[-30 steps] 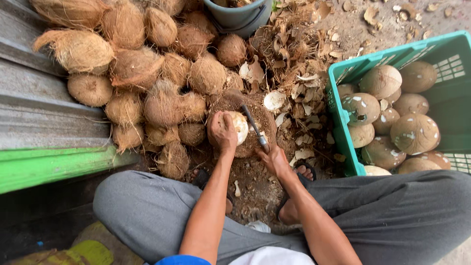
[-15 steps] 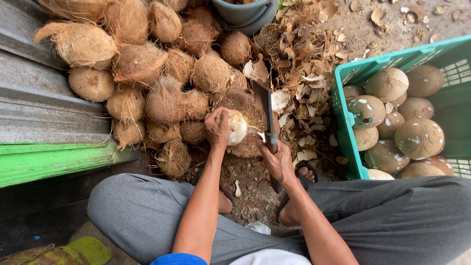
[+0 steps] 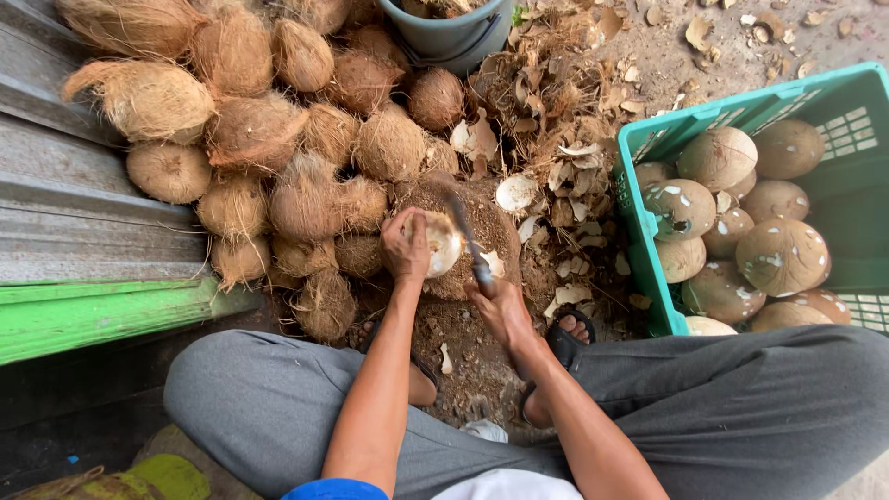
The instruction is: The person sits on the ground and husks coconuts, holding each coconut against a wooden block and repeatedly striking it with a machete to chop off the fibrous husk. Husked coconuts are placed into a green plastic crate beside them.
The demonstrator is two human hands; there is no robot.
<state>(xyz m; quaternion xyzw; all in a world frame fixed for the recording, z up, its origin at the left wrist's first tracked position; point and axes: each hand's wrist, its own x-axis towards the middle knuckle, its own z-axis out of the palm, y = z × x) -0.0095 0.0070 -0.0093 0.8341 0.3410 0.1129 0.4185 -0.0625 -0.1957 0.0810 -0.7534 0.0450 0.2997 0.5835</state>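
My left hand (image 3: pixel 405 247) grips a partly peeled coconut (image 3: pixel 439 243), its pale flesh showing, pressed onto a round brown chopping block (image 3: pixel 495 231). My right hand (image 3: pixel 501 310) is shut on the handle of a long knife (image 3: pixel 466 233), whose blade lies across the coconut's right side. I sit with grey-trousered legs spread around the block, a sandalled foot beside it.
A heap of husked brown coconuts (image 3: pixel 278 148) fills the left and far side. A green plastic crate (image 3: pixel 639 231) at right holds several peeled coconuts (image 3: pixel 780 255). Shell scraps (image 3: pixel 565 176) litter the ground; a grey bucket (image 3: pixel 454 37) stands at the back. Corrugated sheet and green board lie left.
The knife was raised upright half a second ago and has come down onto the coconut. My left hand keeps the coconut on the block.
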